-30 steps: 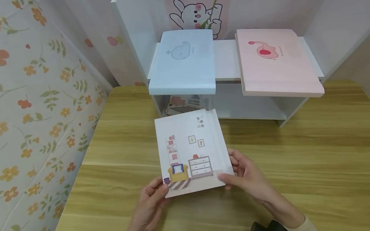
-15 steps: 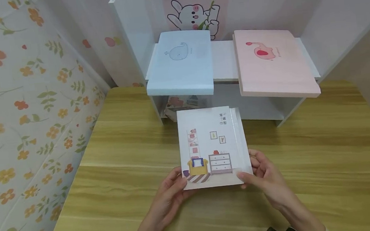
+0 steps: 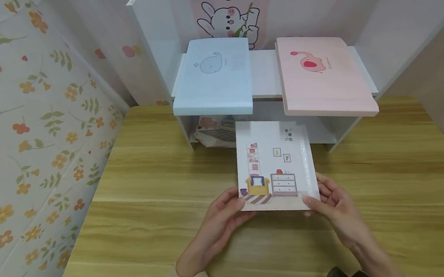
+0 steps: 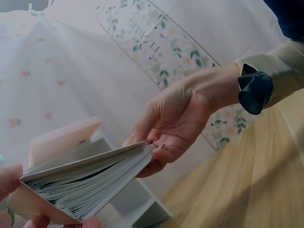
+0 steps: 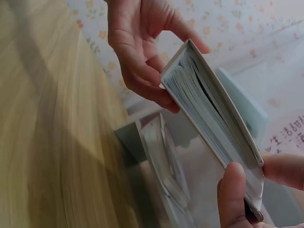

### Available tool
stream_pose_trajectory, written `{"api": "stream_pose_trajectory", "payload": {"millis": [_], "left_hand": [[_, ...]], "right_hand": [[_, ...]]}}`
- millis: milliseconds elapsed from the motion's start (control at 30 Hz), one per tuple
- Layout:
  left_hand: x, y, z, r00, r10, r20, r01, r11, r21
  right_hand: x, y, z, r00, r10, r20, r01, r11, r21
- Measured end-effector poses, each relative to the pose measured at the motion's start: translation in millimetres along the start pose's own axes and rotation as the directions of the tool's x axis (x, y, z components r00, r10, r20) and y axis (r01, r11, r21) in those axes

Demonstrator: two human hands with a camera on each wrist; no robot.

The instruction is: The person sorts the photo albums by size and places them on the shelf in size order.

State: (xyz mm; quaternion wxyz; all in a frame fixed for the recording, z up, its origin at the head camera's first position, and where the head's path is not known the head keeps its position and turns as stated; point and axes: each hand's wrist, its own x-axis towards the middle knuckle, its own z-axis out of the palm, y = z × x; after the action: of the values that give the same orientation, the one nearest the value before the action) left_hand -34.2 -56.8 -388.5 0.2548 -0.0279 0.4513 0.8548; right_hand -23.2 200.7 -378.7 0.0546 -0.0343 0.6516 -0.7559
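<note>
A thick white photo album (image 3: 264,165), its cover printed with a yellow armchair and a chest of drawers, is held above the table before the shelf. My left hand (image 3: 223,224) grips its near left corner, thumb on the cover and fingers beneath. At the near right corner my right hand (image 3: 339,209) pinches it the same way. Seen from the left wrist, the album (image 4: 90,180) is closed, with its many page edges showing. The right wrist view shows the album's page edges (image 5: 204,104) between both hands.
A white shelf (image 3: 265,73) stands behind, bearing a blue whale-print album (image 3: 217,79) on the left and a pink elephant-print album (image 3: 323,77) on the right. A wrapped item (image 3: 215,130) lies in its lower left compartment. A floral curtain (image 3: 42,171) borders the wooden table (image 3: 133,216).
Both hands have carried the white album to the right and a little forward, so its far edge now overlaps the lower shelf opening in view. The grip stays the same.
</note>
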Motion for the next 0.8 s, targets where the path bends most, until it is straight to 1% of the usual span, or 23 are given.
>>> {"api": "stream_pose_trajectory", "payload": {"millis": [167, 267, 333, 400, 433, 467, 567, 633, 667, 700, 733, 800], "left_hand": [[17.2, -0.2, 8.3, 1.0, -0.002, -0.017, 0.002, 1.0, -0.015], [27.1, 0.4, 13.7, 1.0, -0.008, -0.016, 0.007, 1.0, -0.023], [33.9, 0.6, 17.5, 1.0, -0.012, -0.025, 0.011, 0.999, -0.03], [40.9, 0.8, 21.2, 0.999, -0.016, -0.039, 0.014, 0.999, -0.039], [44.4, 0.7, 22.9, 0.999, -0.018, -0.045, 0.016, 0.999, -0.043], [48.0, 0.4, 24.2, 0.998, -0.022, -0.051, 0.019, 0.999, -0.05], [58.2, -0.8, 27.8, 0.998, -0.035, -0.056, 0.031, 0.997, -0.072], [64.8, -2.0, 29.4, 0.998, -0.038, -0.049, 0.034, 0.996, -0.088], [68.1, -2.3, 30.2, 0.998, -0.04, -0.046, 0.035, 0.995, -0.096], [71.4, -2.5, 30.9, 0.998, -0.041, -0.043, 0.036, 0.994, -0.105], [74.6, -2.8, 31.5, 0.998, -0.04, -0.041, 0.035, 0.993, -0.116], [81.0, -2.8, 32.7, 0.999, -0.036, -0.035, 0.031, 0.991, -0.132]], "right_hand": [[3.9, 1.3, -6.7, 0.996, -0.009, -0.092, 0.013, 0.999, 0.049], [7.6, 0.3, -10.4, 0.991, -0.011, -0.134, 0.023, 0.996, 0.085], [10.4, 1.8, -15.1, 0.987, -0.014, -0.158, 0.028, 0.996, 0.088], [15.4, 9.5, -25.4, 0.984, -0.014, -0.179, 0.031, 0.996, 0.089], [19.2, 18.2, -34.0, 0.982, -0.03, -0.185, 0.048, 0.994, 0.097], [23.0, 25.9, -42.8, 0.982, -0.036, -0.187, 0.052, 0.995, 0.084], [37.7, 61.4, -77.5, 0.977, -0.079, -0.2, 0.096, 0.992, 0.077], [46.1, 77.5, -95.2, 0.975, -0.092, -0.202, 0.109, 0.991, 0.075], [49.7, 81.8, -101.2, 0.974, -0.088, -0.208, 0.103, 0.993, 0.065], [53.2, 86.8, -106.8, 0.972, -0.087, -0.22, 0.106, 0.991, 0.076], [55.9, 86.9, -109.2, 0.971, -0.08, -0.227, 0.097, 0.993, 0.066], [58.6, 75.3, -105.4, 0.972, -0.055, -0.23, 0.067, 0.997, 0.046]]}}
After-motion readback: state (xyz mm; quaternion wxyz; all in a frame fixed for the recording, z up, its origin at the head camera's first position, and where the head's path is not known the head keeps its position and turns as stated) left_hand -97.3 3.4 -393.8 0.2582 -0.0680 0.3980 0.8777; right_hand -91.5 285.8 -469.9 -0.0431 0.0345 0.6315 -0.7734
